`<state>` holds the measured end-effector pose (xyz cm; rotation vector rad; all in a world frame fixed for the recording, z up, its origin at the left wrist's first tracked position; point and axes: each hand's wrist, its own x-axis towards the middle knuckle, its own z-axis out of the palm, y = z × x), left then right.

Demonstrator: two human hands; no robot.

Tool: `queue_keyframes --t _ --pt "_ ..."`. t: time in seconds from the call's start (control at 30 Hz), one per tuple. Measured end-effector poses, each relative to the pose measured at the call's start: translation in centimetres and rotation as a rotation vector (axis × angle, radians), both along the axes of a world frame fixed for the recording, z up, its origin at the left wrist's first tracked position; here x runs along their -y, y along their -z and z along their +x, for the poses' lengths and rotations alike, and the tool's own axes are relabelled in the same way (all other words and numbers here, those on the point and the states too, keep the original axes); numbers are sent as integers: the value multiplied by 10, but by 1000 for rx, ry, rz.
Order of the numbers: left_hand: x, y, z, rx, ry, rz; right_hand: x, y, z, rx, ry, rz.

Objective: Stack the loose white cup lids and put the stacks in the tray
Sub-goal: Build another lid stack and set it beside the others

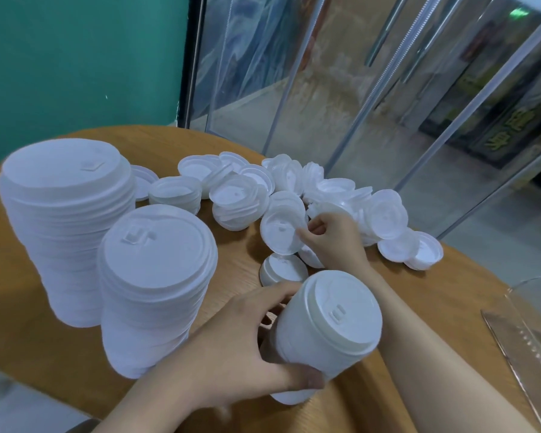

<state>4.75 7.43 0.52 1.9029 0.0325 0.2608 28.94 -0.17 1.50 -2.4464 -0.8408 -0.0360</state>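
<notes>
My left hand [241, 348] grips a short stack of white lids [325, 332] near the table's front, tilted toward me. My right hand [334, 239] reaches past it and pinches the rim of a single loose lid [280, 231], which is tipped up on edge. Several more loose white lids [341, 195] lie heaped across the back of the round wooden table [450, 282]. Two tall lid stacks stand at the left: a bigger stack [69, 226] and a nearer stack [156, 285]. A small low stack [283, 271] sits just below my right hand.
A clear plastic tray or cover [531, 332] lies at the table's right edge. Behind the table are a green wall [75, 57] and glass panels [356, 89]. Bare tabletop shows at the right front.
</notes>
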Motion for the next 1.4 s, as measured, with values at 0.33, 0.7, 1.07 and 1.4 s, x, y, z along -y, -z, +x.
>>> queue_keyframes --t 0.33,0.7,1.07,1.4 --pt "1 1 -1 -4 3 23 21 -24 -14 227 0 128" --pt "5 -2 -4 6 -1 0 67 5 -24 870 -322 34" --pt "3 -2 -2 11 17 17 78 9 -26 60 -343 57" --pt "2 0 -1 14 20 9 56 -1 -34 -274 -371 20"
